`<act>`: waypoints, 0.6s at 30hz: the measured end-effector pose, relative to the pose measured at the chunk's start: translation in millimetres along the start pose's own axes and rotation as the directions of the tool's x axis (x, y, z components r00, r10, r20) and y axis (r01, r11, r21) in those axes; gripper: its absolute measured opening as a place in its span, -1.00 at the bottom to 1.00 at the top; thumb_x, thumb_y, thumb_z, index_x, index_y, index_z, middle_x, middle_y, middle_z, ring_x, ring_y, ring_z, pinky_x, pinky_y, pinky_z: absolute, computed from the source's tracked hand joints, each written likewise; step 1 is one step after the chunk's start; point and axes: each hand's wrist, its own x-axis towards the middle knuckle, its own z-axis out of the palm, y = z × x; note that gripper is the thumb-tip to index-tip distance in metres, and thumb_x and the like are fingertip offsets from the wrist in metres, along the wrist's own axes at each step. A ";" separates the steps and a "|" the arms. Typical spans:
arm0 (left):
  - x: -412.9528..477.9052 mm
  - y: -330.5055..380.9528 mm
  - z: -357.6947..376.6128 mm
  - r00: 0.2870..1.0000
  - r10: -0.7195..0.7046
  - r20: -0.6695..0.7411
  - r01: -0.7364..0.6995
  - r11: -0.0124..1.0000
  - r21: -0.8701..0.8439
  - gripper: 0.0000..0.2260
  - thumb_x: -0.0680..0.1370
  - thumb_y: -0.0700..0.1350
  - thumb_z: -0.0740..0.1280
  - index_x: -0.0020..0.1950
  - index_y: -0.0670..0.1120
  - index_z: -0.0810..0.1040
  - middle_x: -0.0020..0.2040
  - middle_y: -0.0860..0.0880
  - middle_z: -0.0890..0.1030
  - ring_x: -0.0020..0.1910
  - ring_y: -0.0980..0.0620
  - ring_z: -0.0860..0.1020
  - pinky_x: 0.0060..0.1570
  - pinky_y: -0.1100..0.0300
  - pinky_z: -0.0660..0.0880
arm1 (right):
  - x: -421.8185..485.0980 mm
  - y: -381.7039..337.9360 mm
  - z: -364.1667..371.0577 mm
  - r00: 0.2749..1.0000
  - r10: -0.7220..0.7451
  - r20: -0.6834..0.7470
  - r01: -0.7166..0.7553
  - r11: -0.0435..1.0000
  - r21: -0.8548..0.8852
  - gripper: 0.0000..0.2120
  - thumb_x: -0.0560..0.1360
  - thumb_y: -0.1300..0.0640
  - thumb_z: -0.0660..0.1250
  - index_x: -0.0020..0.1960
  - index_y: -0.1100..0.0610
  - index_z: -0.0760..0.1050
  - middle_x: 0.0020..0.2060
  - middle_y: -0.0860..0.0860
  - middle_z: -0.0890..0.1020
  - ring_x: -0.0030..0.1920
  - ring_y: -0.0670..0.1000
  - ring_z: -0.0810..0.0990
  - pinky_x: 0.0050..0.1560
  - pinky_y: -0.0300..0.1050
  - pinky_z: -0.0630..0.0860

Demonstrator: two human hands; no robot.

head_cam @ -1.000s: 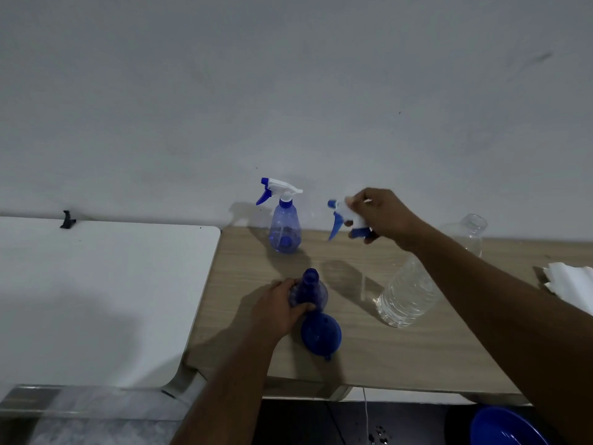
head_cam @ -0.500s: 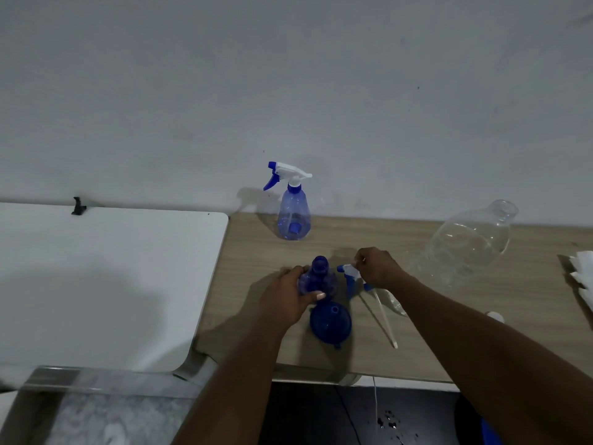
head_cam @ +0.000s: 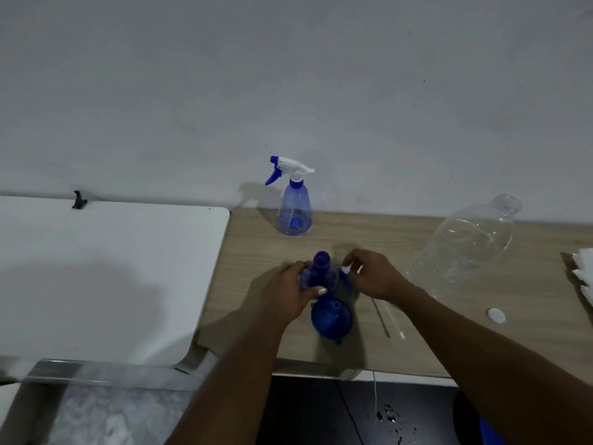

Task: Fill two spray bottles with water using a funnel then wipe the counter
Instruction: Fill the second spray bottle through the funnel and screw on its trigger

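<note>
Blue plastic funnel (head_cam: 331, 318) lies nearest on the wooden table (head_cam: 417, 345), mouth up, just in front of an open blue bottle (head_cam: 319, 275). The left hand (head_cam: 288, 292) wraps that bottle, fingers (head_cam: 316, 292) curled and pressed around its body, holding it upright. Just to its right, the right hand (head_cam: 373, 274) rests low on the table over a removed spray head (head_cam: 348, 274); its fingers are bent and seem to pinch the white top, though the grip is partly hidden. The head's dip tube (head_cam: 393, 319) trails toward the near edge. A white cap (head_cam: 496, 315) lies further right. Beyond, a clear water bottle (head_cam: 465, 248) stands uncapped, and a second spray bottle (head_cam: 295, 207) with its head on stands by the wall. White paper (head_cam: 582, 271) shows at the far right edge.

The step appears to be setting the spray head aside before fitting the funnel. Doing it well likely means laying the head clear of the bottle, keeping the left hand steady, then seating the funnel spout squarely in the neck before pouring.

A second ago the right hand held the spray head raised near the wall; it has since come down beside the open bottle. The left hand's grip is unchanged.
</note>
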 end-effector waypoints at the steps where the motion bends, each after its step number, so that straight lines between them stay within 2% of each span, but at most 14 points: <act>1: -0.8 1.8 -1.4 1.000 -0.001 0.003 0.001 1.000 0.012 -0.36 0.38 0.24 0.49 0.40 0.06 0.47 0.20 0.05 0.61 0.13 0.04 0.59 0.18 0.02 0.54 | -8.2 -3.8 0.5 0.997 -0.031 0.077 0.032 0.999 -0.010 -0.79 0.46 0.16 0.39 0.08 0.04 0.56 -0.03 -0.02 0.61 -0.04 0.02 0.59 -0.06 -0.17 0.56; 3: -1.9 3.5 -2.5 1.000 0.003 0.002 -0.003 1.000 0.017 -0.37 0.40 0.22 0.50 0.40 0.04 0.47 0.21 0.04 0.62 0.13 0.03 0.59 0.18 0.03 0.53 | -24.0 -8.0 5.8 0.973 -0.092 0.210 0.096 0.995 -0.009 -0.73 0.43 0.15 0.44 0.12 0.07 0.55 -0.01 -0.03 0.60 -0.03 -0.02 0.57 -0.16 -0.36 0.45; 4: -2.4 4.2 -2.9 1.000 0.008 0.000 -0.008 1.000 0.005 -0.37 0.40 0.22 0.51 0.40 0.04 0.48 0.20 0.03 0.63 0.12 0.03 0.60 0.18 0.01 0.54 | -30.9 -8.2 10.3 0.960 -0.114 0.254 0.120 0.993 -0.009 -0.68 0.41 0.11 0.47 0.14 0.06 0.53 0.00 -0.04 0.58 -0.02 -0.04 0.56 -0.15 -0.36 0.43; 7: -3.8 5.5 -3.1 1.000 0.006 0.002 -0.006 1.000 0.008 -0.36 0.37 0.26 0.49 0.38 0.05 0.48 0.19 0.03 0.63 0.11 0.02 0.61 0.17 -0.03 0.55 | -44.4 -5.2 27.9 0.941 -0.154 0.302 0.182 0.981 -0.068 -0.55 0.34 -0.01 0.53 0.16 0.05 0.50 0.03 -0.02 0.55 0.01 0.00 0.56 -0.01 -0.14 0.53; 12: -3.0 4.2 -5.9 1.000 0.005 0.013 -0.005 0.998 0.057 -0.37 0.40 0.24 0.49 0.41 0.05 0.46 0.23 0.02 0.61 0.15 0.01 0.59 0.18 0.02 0.53 | -49.9 1.5 59.1 0.963 -0.146 0.226 0.195 0.957 -0.213 -0.31 0.29 -0.23 0.49 0.34 -0.10 0.35 0.22 0.01 0.47 0.19 0.06 0.48 0.20 -0.01 0.48; 16: -5.8 -1.1 -14.1 1.000 -0.003 0.017 0.001 0.995 0.103 -0.37 0.44 0.22 0.48 0.43 0.03 0.44 0.25 0.03 0.59 0.18 0.02 0.57 0.15 0.16 0.46 | -52.7 -3.3 73.6 0.984 -0.124 0.129 0.159 0.938 -0.309 -0.28 0.31 -0.33 0.42 0.38 -0.11 0.32 0.23 0.01 0.46 0.22 0.07 0.45 0.18 0.02 0.48; 18: -8.0 -2.5 -17.8 1.000 -0.011 0.010 0.010 0.995 0.097 -0.37 0.44 0.20 0.49 0.44 0.02 0.44 0.27 0.01 0.59 0.20 0.01 0.56 0.17 0.15 0.46 | -53.8 -8.4 77.3 0.986 -0.121 0.116 0.151 0.939 -0.309 -0.29 0.32 -0.35 0.41 0.37 -0.09 0.34 0.19 0.00 0.47 0.20 0.05 0.45 0.15 0.01 0.48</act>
